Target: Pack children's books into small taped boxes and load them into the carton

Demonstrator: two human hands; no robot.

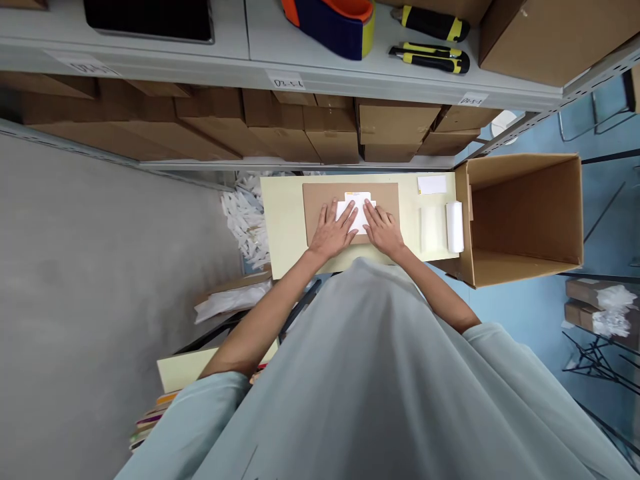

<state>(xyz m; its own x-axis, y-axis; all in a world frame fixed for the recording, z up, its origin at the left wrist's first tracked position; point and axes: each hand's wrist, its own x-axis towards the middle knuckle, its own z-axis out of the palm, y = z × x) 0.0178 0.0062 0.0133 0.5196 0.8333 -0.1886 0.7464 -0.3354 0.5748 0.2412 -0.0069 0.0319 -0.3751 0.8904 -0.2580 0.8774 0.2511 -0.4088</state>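
Note:
My left hand (pixel 332 231) lies flat with fingers spread over the left part of a white paper piece (pixel 358 220). On its right part rests my right hand (pixel 384 229), palm down, fingers stretched out. The white piece has small orange print at its top edge; whether it is a label or several sheets I cannot tell, as my hands cover part of it. Beneath it is a flat brown cardboard piece or package (pixel 315 200), lying on a pale yellow table (pixel 285 220). Neither hand grips anything.
To the right are a white roll (pixel 455 227), a small stack of white labels (pixel 432 185) and a large open cardboard box (pixel 525 220). A shelf (pixel 240 60) ahead bears utility knives (pixel 430 60), a tape dispenser (pixel 340 27) and a dark tablet (pixel 150 17). Paper scraps (pixel 247 220) lie left.

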